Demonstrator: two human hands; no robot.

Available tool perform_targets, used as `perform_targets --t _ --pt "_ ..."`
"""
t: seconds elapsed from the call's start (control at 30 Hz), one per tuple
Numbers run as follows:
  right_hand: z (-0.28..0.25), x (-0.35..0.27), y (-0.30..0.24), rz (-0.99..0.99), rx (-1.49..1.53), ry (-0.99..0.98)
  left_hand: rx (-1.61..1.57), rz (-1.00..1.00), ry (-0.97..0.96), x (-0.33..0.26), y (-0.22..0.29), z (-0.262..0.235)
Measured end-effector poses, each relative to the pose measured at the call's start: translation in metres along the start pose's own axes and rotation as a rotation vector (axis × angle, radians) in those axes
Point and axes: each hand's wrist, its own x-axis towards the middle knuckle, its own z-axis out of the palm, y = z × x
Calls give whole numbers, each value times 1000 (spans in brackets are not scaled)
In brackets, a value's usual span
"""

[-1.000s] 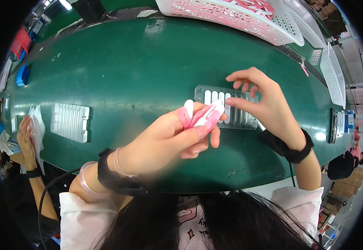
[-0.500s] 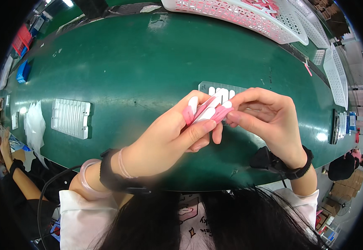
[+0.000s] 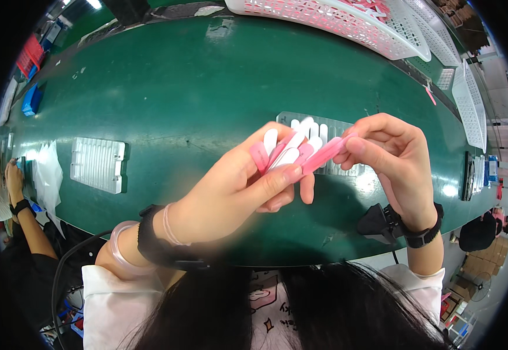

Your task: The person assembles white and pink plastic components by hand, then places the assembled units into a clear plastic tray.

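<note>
Near the middle of the table, my left hand (image 3: 239, 184) is closed around a fanned bunch of flat pink sticks with rounded white ends (image 3: 289, 156). The thumb presses across the front of them. Thumb and fingertips of my right hand (image 3: 385, 154) pinch the end of one pink stick (image 3: 324, 156), which slants up to the right out of the bunch. Just behind my hands lies a clear ribbed tray (image 3: 338, 126) with several white pieces standing side by side in it. My hands hide much of this tray.
A second clear ribbed tray (image 3: 97, 164) lies on the green table (image 3: 166, 87) at left, beside white plastic sheets (image 3: 48, 175). White baskets (image 3: 347, 29) with pink pieces line the far right edge. At far left is another person's arm (image 3: 29, 224).
My right hand has moved right and slightly away from my left, drawing one pink stick partly out of the bunch. At far left, the other person's arm has shifted.
</note>
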Motion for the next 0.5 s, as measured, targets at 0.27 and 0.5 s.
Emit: perform_targets --t 0.27,0.5 --pt "-21 1 3 -604 -911 122 23 14 -13 1 -3 -1" --pt "-3 -16 28 -694 -1544 -137 40 -38 26 1 -1 -1"
